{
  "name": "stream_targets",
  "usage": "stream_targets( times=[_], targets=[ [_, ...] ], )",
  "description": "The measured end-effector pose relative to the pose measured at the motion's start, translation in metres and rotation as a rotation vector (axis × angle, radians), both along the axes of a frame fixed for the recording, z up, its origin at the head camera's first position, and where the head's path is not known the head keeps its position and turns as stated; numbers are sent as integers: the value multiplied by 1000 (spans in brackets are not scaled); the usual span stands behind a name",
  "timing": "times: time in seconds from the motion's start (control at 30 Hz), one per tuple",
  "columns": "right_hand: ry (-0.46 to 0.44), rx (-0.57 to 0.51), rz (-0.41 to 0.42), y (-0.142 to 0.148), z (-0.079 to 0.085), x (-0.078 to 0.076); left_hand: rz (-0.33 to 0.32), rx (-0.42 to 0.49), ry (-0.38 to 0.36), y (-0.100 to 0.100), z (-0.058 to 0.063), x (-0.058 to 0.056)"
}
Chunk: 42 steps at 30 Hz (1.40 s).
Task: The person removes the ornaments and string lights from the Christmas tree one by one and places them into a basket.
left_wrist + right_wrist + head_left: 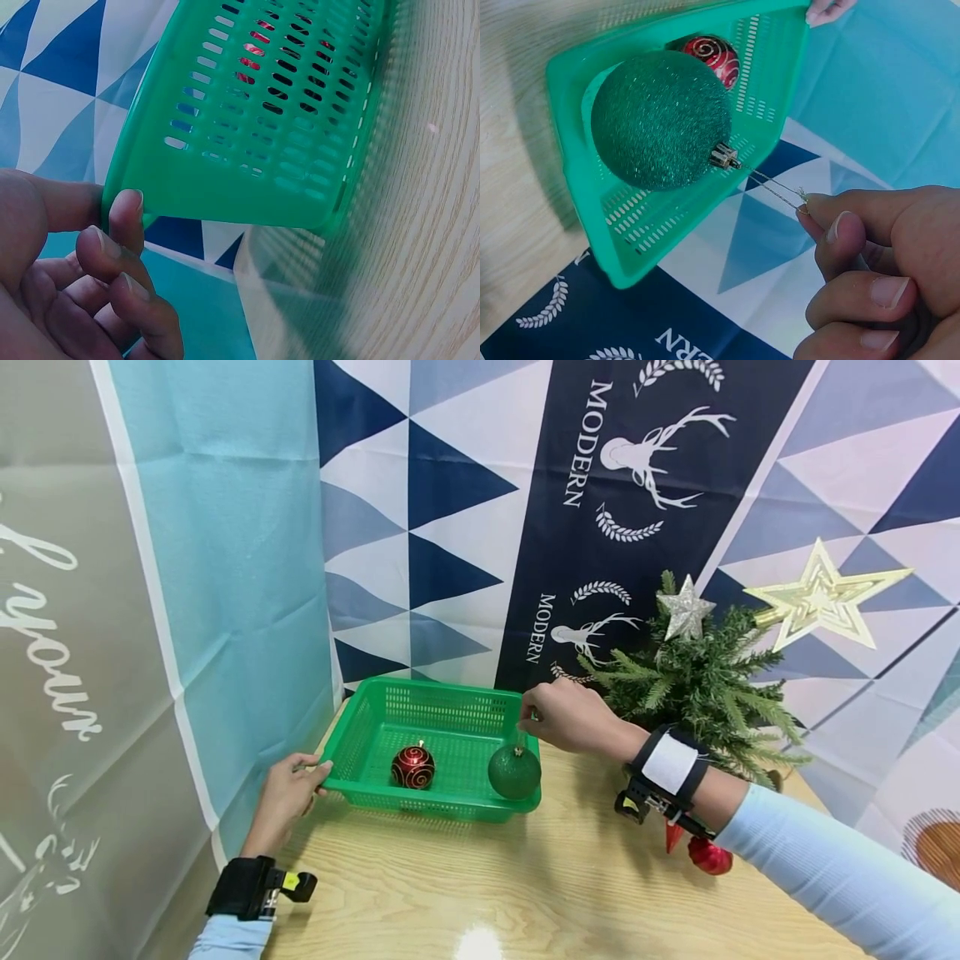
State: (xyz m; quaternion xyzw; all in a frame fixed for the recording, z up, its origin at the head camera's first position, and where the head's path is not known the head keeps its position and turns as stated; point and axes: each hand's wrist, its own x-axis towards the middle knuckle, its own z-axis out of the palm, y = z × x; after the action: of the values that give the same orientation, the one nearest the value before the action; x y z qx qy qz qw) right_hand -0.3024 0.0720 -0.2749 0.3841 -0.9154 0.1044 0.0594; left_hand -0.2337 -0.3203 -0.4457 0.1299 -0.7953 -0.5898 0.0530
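My right hand (566,717) pinches the thin loop of a glittery green bauble (514,772), which hangs at the right end of a green plastic basket (442,693). In the right wrist view the loop runs taut from the bauble's metal cap (724,156) to my thumb and finger. A red bauble with gold swirls (412,767) lies on the basket floor. At the basket's left front corner, my left hand (291,793) grips the rim between thumb and finger, as the left wrist view shows close up. Whether the green bauble touches the basket cannot be told.
A small artificial pine tree (697,685) stands to the right, bearing a silver star (686,608) and a gold star (821,597). Red ornaments (708,855) lie under my right forearm. Patterned cloth (450,510) hangs behind the wooden table (420,885).
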Motion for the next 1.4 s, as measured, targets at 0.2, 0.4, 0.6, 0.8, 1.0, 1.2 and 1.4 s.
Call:
stream_targets(
  times=[0.2,0.4,0.6,0.8,1.0,1.2,1.4],
  targets=[
    [7,4,0,-3,0,1,-2,4,-1,0,-1,1],
    [8,-6,-6,-6,1,1,2,14,5,0,0,1],
    [3,-15,2,-10,0,1,16,15,7,1,-1,-2],
    [22,-16,10,-15,0,1,10,14,6,1,-2,-2],
    [30,-18,20,-18,0,0,11,2,10,-1,-2,-2],
    [21,-24,21,-22,-2,-2,16,5,2,-1,-2,-4],
    [20,-31,29,-27,-4,-3,13,11,-7,-1,-2,-3]
  ],
)
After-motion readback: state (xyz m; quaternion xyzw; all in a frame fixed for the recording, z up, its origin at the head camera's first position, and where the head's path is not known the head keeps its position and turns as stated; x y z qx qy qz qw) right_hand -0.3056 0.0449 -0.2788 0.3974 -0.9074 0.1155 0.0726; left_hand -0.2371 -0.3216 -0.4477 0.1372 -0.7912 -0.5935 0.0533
